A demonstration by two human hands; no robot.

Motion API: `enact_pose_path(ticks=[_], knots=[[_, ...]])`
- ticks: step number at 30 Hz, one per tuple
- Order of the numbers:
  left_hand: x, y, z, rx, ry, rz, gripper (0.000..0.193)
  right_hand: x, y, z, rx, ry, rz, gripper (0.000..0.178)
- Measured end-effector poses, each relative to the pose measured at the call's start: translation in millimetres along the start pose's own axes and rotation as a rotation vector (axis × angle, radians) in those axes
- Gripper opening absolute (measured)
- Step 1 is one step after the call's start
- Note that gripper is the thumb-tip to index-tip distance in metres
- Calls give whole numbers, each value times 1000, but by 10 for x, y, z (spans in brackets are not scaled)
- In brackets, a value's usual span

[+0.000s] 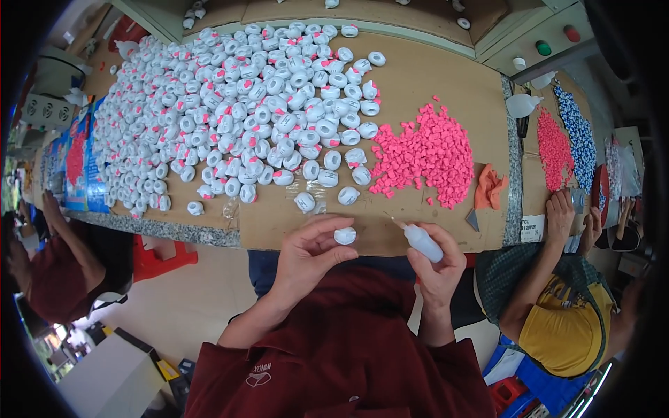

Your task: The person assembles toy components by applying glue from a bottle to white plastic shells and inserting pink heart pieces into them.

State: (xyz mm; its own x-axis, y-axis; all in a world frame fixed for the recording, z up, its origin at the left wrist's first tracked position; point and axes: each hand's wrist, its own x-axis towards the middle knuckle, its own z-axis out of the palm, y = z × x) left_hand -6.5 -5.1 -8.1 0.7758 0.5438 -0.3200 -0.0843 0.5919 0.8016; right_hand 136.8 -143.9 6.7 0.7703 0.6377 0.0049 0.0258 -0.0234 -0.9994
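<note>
Between its fingertips my left hand (306, 256) holds a small round white plastic piece (345, 236) above the table's front edge. My right hand (440, 270) is wrapped around a small translucent squeeze bottle (423, 242), whose thin nozzle tip points up and left toward the white piece without touching it. Ahead of my left hand lies a wide heap of white ring-shaped plastic pieces (286, 123), many with pink bits on them. A pile of small pink pieces (432, 153) lies beyond my right hand.
Cardboard (397, 70) covers the table. An orange cloth scrap (490, 187) and a dark triangular piece (473, 220) lie right of the pink pile. A metal frame with green and red buttons (557, 40) stands at the back right. Co-workers sit on both sides; a red stool (164, 258) stands left.
</note>
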Motion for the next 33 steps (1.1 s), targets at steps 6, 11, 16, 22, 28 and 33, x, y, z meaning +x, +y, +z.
enact_pose_path(ticks=[6, 11, 16, 22, 28, 33], knots=[[-93, 19, 12, 70, 35, -19, 32, 189, 100, 287, -424, -16, -195, 29], [-121, -26, -21, 16, -22, -58, 31, 183, 35, 295, -360, -10, -152, 29], [-98, -6, 28, 19, -54, -88, 31, 324, 38, -72, -900, 184, -296, 23], [-47, -57, 96, -11, -24, -36, 30, 244, -35, -33, -603, 66, -245, 12], [-55, -94, 90, 30, -68, -49, 29, -14, -125, 109, -190, -231, 19, 20], [-70, -75, 113, 170, -104, -40, 26, 8, -190, 127, -282, -274, 101, 20]])
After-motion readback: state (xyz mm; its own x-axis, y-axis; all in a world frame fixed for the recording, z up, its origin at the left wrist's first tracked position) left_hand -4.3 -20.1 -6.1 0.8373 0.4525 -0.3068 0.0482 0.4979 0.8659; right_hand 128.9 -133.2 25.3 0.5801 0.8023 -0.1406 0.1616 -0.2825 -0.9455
